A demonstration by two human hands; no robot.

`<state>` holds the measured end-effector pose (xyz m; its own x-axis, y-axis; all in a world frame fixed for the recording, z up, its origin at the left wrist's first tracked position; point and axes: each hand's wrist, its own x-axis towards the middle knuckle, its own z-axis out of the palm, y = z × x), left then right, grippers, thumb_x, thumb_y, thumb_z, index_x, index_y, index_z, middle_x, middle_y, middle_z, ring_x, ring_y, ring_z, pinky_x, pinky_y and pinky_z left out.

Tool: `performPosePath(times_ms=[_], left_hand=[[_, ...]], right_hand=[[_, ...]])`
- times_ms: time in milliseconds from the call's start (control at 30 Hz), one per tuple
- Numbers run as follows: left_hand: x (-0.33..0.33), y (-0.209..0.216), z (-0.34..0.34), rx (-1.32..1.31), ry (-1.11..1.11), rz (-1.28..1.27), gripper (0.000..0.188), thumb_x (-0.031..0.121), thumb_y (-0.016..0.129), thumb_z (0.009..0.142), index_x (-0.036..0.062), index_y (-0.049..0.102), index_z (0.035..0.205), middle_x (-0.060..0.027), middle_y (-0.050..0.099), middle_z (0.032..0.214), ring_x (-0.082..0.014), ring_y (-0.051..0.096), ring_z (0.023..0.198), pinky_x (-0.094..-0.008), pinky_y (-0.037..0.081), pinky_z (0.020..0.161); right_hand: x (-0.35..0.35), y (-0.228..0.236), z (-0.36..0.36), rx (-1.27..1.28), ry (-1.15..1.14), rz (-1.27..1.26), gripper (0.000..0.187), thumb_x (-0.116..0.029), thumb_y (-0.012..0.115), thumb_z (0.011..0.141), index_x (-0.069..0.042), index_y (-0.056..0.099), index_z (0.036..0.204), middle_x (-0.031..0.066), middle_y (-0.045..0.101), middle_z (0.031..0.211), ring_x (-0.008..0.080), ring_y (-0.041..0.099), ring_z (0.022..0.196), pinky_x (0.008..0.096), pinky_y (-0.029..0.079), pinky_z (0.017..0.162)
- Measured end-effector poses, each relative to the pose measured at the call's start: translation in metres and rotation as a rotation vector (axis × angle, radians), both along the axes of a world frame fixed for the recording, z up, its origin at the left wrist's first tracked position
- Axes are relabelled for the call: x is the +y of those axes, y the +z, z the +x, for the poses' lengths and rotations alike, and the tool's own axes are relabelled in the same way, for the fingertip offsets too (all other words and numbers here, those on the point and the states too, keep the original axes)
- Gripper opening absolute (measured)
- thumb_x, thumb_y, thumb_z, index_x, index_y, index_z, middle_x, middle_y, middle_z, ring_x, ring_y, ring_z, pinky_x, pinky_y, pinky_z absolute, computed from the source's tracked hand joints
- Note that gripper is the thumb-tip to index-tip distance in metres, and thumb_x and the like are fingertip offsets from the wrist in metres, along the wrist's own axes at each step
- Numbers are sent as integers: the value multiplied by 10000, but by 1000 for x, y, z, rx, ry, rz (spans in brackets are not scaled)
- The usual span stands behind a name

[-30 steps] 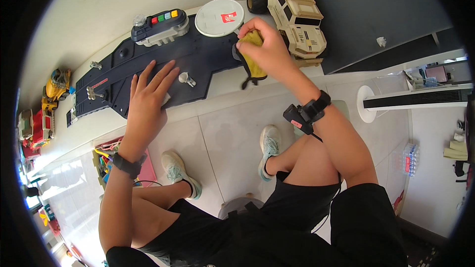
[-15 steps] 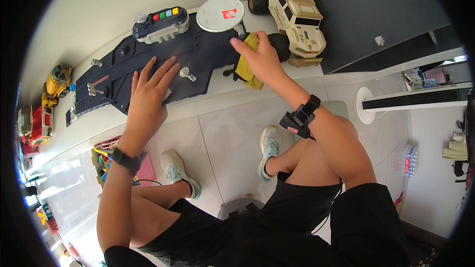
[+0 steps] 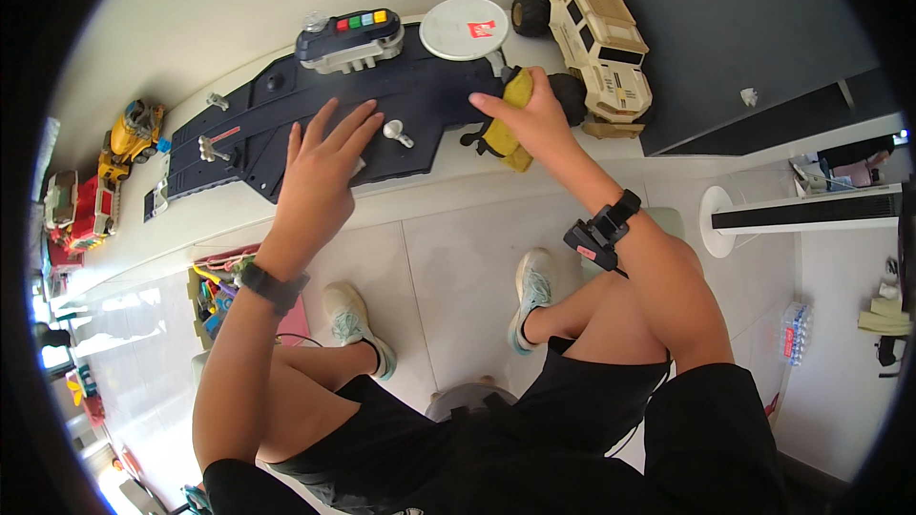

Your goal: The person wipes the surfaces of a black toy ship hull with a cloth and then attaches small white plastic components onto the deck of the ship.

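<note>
Fingers (image 3: 336, 138) of our left hand (image 3: 320, 181) lay spread wide and flat on the dark blue toy deck (image 3: 315, 119), gripping nothing, while our right hand (image 3: 532, 119) closed around a yellow cloth (image 3: 506, 124) at the deck's right end, beside the tan toy truck (image 3: 596, 33). We judged this a wiping step; next we needed steady pressure along the deck.

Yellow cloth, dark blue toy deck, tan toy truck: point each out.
yellow cloth (image 3: 508, 130), head view, lower folded part under the right hand.
dark blue toy deck (image 3: 434, 100), head view, flat top.
tan toy truck (image 3: 599, 30), head view, roof.
</note>
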<state>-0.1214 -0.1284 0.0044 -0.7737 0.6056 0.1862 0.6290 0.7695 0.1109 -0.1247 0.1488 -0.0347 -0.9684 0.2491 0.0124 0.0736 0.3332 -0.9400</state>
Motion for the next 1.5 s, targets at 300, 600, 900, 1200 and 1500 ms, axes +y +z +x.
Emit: performPosePath(times_ms=[300, 600, 900, 1200, 1500], left_hand=[[11, -4, 4, 21, -3, -7, 788, -152, 526, 663, 148, 451, 1389, 6, 386, 1485, -335, 313, 1378, -592, 278, 1091], [22, -15, 3, 100, -19, 24, 605, -2, 621, 788, 127, 480, 1361, -15, 417, 1452, -345, 349, 1345, -632, 305, 1039], [41, -16, 2, 135, -19, 89, 591, 71, 659, 770, 121, 493, 1335, -51, 417, 1443, -349, 340, 1350, -646, 295, 1040], [25, 15, 10, 181, 4, 645, 318, 204, 676, 770, 57, 616, 1045, -114, 603, 1049, -303, 559, 995, -404, 466, 833], [-50, 34, 25, -636, 542, 1506, 79, 150, 576, 836, 90, 574, 886, -14, 540, 768, -137, 540, 727, -309, 461, 689]], right_hand=[[20, -11, -13, -34, -157, -192, 324, -323, 657, 887, -5, 599, 915, 34, 605, 808, 130, 549, 728, 287, 442, 686], [13, -2, -3, 1, -294, 23, 502, -367, 656, 865, -23, 457, 1173, 135, 587, 981, 294, 566, 908, 356, 429, 852], [-2, 11, 21, 116, -356, 78, 506, -219, 687, 808, -69, 464, 1237, 176, 383, 1274, 320, 413, 1189, 391, 340, 1006], [-27, 71, 43, 375, -257, -447, 237, -97, 653, 780, -28, 559, 987, 11, 555, 861, 122, 529, 776, 273, 440, 696], [-69, 96, 41, 494, -196, -642, 282, -142, 661, 831, -38, 516, 1049, 27, 551, 944, 119, 540, 853, 268, 454, 759]])
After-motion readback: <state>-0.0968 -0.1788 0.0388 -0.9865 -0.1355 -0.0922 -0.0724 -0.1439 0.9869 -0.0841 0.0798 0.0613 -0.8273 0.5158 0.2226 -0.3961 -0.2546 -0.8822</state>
